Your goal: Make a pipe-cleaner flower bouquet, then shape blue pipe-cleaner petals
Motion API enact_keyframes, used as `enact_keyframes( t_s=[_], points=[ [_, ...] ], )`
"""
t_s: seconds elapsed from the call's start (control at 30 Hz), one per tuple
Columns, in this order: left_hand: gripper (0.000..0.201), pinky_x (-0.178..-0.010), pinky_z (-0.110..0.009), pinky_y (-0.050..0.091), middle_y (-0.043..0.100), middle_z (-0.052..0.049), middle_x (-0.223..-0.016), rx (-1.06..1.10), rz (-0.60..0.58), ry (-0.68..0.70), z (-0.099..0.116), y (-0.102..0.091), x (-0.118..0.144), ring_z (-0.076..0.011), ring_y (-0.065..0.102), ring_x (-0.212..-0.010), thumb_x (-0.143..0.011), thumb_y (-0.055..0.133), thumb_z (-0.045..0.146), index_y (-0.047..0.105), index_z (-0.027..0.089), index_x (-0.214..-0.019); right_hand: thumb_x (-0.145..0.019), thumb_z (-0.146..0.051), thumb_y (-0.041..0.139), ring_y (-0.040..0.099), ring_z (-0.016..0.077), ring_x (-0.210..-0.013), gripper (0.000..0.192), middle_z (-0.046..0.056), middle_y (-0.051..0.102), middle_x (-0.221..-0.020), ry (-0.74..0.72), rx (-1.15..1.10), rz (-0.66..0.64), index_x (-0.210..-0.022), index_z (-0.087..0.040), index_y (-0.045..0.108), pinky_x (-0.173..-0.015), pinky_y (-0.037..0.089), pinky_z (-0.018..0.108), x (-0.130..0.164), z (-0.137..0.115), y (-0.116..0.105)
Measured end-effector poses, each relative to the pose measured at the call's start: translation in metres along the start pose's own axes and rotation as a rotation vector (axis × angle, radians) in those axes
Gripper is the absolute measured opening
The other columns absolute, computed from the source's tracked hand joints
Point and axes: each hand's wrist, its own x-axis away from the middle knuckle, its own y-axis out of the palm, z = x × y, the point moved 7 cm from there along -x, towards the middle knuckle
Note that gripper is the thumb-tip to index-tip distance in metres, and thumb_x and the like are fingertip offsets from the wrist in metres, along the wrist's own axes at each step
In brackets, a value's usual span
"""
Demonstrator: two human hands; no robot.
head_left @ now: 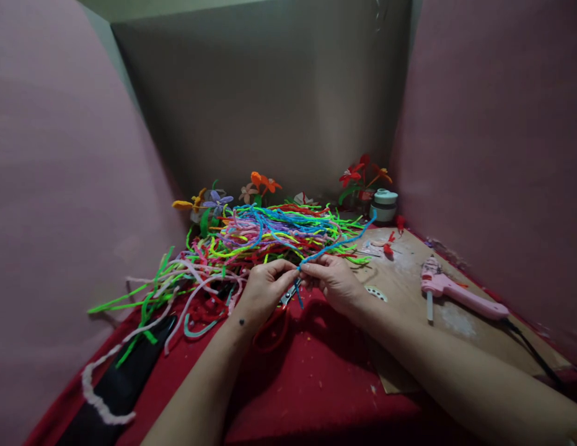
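Note:
A blue pipe cleaner (346, 243) is pinched between the fingertips of my left hand (268, 286) and my right hand (333, 280). Its long end slants up to the right, and a short end hangs down below my fingers. Both hands are closed and almost touch each other in the middle of the view. Under them lie scissors (272, 332) with red handles, their blades partly hidden by my hands. Just behind my hands is a big heap of pipe cleaners (279, 232) in many colours.
On the right, a pink glue gun (460, 294) rests on a brown board (400, 365). A lidded jar (383, 206) stands at the back, near red flowers (357, 173). More pipe-cleaner flowers (218, 201) stand back left. A black flat object (123, 384) lies front left on the red cloth (307, 384).

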Motion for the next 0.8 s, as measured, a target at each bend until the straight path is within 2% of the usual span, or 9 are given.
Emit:
enact_keyframes(
  t_s=[0.17, 0.3, 0.43, 0.5, 0.57, 0.7, 0.8],
  points=[
    [0.021, -0.063, -0.022, 0.043, 0.067, -0.003, -0.072, -0.194, -0.001, 0.121, 0.006, 0.002, 0.002, -0.0139, 0.058, -0.067, -0.081, 0.049, 0.025, 0.066, 0.016, -0.075, -0.063, -0.023, 0.069, 0.051, 0.0096, -0.046, 0.014, 0.000, 0.060, -0.055, -0.041, 0.084, 0.018, -0.062, -0.012, 0.060, -0.048, 0.038, 0.024, 0.001, -0.002, 0.000],
    [0.019, -0.063, -0.022, 0.041, 0.066, -0.004, -0.072, -0.384, 0.040, 0.228, 0.012, 0.006, 0.005, -0.0132, 0.057, -0.066, -0.081, 0.047, 0.021, 0.064, 0.016, -0.075, -0.065, -0.029, 0.068, 0.050, 0.0096, -0.048, 0.018, -0.001, 0.058, -0.055, -0.059, 0.084, 0.006, -0.065, -0.013, 0.059, -0.050, 0.039, 0.024, 0.003, -0.004, 0.001],
    [0.021, -0.063, -0.022, 0.041, 0.065, -0.003, -0.071, -0.323, 0.019, 0.187, 0.009, 0.002, 0.004, -0.0128, 0.056, -0.066, -0.082, 0.046, 0.025, 0.063, 0.016, -0.075, -0.066, -0.029, 0.068, 0.052, 0.0096, -0.051, 0.018, -0.001, 0.060, -0.055, -0.100, 0.105, 0.045, -0.067, -0.013, 0.060, -0.053, 0.040, 0.024, 0.003, -0.007, -0.002],
    [0.026, -0.061, -0.021, 0.041, 0.063, -0.001, -0.069, -0.253, -0.042, 0.101, 0.004, -0.005, 0.002, -0.0126, 0.055, -0.065, -0.083, 0.045, 0.032, 0.063, 0.015, -0.076, -0.065, -0.030, 0.069, 0.053, 0.0100, -0.050, 0.019, 0.000, 0.061, -0.055, -0.088, 0.096, 0.053, -0.066, -0.014, 0.060, -0.053, 0.041, 0.023, 0.002, -0.008, -0.003],
    [0.030, -0.057, -0.021, 0.040, 0.061, 0.000, -0.066, -0.316, -0.140, -0.002, -0.004, -0.012, 0.001, -0.0126, 0.054, -0.062, -0.081, 0.046, 0.039, 0.062, 0.015, -0.076, -0.063, -0.031, 0.069, 0.054, 0.0103, -0.048, 0.020, 0.001, 0.061, -0.053, -0.055, 0.097, 0.064, -0.064, -0.013, 0.059, -0.051, 0.042, 0.023, -0.001, -0.009, -0.006],
    [0.025, -0.055, -0.023, 0.037, 0.063, -0.002, -0.068, -0.832, -0.458, -0.118, -0.028, -0.012, 0.009, -0.0152, 0.057, -0.064, -0.075, 0.050, 0.039, 0.061, 0.017, -0.073, -0.060, -0.026, 0.070, 0.057, 0.0113, -0.048, 0.018, 0.001, 0.062, -0.053, 0.019, 0.053, 0.096, -0.065, -0.013, 0.058, -0.048, 0.044, 0.023, -0.004, -0.014, -0.011],
    [0.023, -0.053, -0.026, 0.036, 0.066, -0.007, -0.077, -0.965, -0.516, -0.143, -0.041, -0.006, 0.015, -0.0207, 0.060, -0.069, -0.066, 0.058, 0.034, 0.061, 0.018, -0.081, -0.059, -0.018, 0.068, 0.056, 0.0104, -0.047, 0.014, -0.001, 0.059, -0.053, 0.026, 0.021, 0.061, -0.062, -0.014, 0.055, -0.047, 0.045, 0.023, -0.003, -0.024, -0.008]
  ],
)
